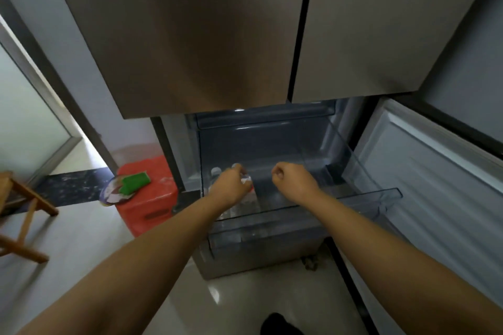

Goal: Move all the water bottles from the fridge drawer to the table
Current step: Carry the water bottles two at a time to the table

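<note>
The clear fridge drawer point(351, 196) is pulled out below the steel fridge doors. Clear water bottles with white caps lie at its left end; one cap point(216, 170) shows left of my hand. My left hand point(230, 185) reaches into the drawer and grips the neck of a water bottle point(246, 179), whose red label shows below my wrist. My right hand point(292, 178) hovers over the bare middle of the drawer with its fingers curled, holding nothing. How many bottles lie under my left arm is hidden.
The open lower fridge door point(435, 179) stands to the right. A red plastic stool point(147, 193) with a green sponge and a plate sits left of the fridge. A wooden chair point(24, 212) is at the far left on pale floor tiles.
</note>
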